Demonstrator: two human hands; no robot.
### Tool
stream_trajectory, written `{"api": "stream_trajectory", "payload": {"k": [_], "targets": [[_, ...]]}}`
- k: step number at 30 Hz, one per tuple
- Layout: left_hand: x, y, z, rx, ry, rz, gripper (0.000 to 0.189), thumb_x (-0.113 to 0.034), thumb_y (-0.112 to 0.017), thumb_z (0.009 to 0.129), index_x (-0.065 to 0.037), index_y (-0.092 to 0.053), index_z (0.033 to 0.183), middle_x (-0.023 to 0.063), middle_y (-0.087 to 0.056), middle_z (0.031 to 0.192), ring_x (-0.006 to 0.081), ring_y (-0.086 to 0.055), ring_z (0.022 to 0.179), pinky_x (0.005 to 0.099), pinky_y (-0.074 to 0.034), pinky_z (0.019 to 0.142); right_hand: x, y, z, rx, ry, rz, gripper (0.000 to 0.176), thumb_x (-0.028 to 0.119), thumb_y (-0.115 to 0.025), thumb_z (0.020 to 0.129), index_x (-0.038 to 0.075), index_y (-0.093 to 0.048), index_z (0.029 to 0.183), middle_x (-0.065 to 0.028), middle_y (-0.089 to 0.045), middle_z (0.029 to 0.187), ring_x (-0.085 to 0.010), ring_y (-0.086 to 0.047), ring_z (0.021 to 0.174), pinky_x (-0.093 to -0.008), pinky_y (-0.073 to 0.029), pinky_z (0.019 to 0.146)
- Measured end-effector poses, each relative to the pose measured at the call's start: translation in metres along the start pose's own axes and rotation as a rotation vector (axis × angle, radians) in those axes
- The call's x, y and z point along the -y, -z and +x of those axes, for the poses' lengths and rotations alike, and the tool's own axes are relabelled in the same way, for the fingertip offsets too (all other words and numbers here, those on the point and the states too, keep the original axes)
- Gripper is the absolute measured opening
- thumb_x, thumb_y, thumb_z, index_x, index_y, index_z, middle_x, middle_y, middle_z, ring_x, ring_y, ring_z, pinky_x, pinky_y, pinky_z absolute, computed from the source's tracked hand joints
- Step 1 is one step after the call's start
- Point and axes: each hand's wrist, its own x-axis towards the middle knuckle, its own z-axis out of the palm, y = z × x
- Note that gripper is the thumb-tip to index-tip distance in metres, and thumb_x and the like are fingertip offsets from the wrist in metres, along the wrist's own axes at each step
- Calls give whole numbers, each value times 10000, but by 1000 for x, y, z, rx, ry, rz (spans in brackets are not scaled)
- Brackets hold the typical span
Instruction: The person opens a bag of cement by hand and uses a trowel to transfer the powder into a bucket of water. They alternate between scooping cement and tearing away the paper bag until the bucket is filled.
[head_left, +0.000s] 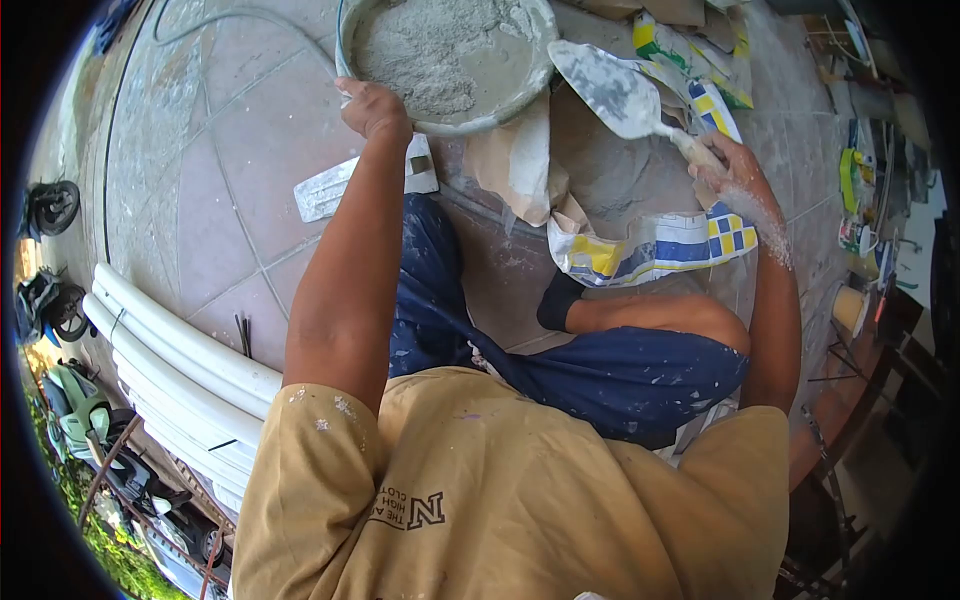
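A round tub (552, 52) of grey cement mix (440, 55), part dry powder and part wet, stands on the tiles at the top. My left hand (375, 108) is closed on its near left rim, with the fingertips partly hidden. My right hand (725, 165) grips a pointed trowel (615, 95) by its handle. The blade is smeared with cement and overlaps the tub's right rim. Pale powder shows at my right wrist. Below the trowel lies a torn-open cement bag (655, 248), with grey powder in it. A flat plastering trowel (330, 190) rests beyond my left forearm.
A thin hose (235, 15) curves across the tiles at the upper left. White pipes (180, 350) lie along my left side, with motorbikes (75, 400) farther out. Another printed bag (735, 65) lies at the upper right. Assorted items line the far right.
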Motion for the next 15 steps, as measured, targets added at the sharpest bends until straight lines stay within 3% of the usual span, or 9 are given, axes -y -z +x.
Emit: {"api": "stream_trajectory", "payload": {"k": [2, 5, 11, 15], "targets": [[-2, 1, -1, -20, -13, 20, 828, -580, -364, 977, 213, -601, 1002, 315, -655, 985, 413, -624, 909, 442, -469, 835, -57, -19, -31, 105, -245, 189, 344, 109, -731, 798, 19, -636, 1117, -203, -673, 1017, -320, -656, 952, -381, -501, 836], [0, -2, 2, -20, -23, 44, 823, -578, -357, 977, 206, -598, 1034, 315, -649, 1036, 419, -622, 959, 438, -465, 867, -113, -75, -58, -86, -246, -49, 374, 151, -725, 801, 30, -632, 1142, -215, -670, 1032, -364, -649, 977, -413, -503, 846], [1, 6, 3, 51, -70, 86, 836, -595, -351, 972, 198, -599, 1062, 317, -628, 1122, 417, -604, 1048, 420, -442, 923, -167, -144, -60, -314, -526, -50, 385, 232, -691, 805, 63, -632, 1145, -228, -665, 1065, -427, -620, 1022, -474, -495, 856], [7, 22, 4, 271, 11, -85, 829, -631, -383, 956, 110, -447, 1321, 291, -526, 1299, 379, -528, 1193, 462, -429, 966, -165, -151, -91, -399, -571, -16, 378, 246, -721, 785, 48, -612, 1088, -227, -674, 1015, -425, -641, 957, -484, -495, 820]]}}
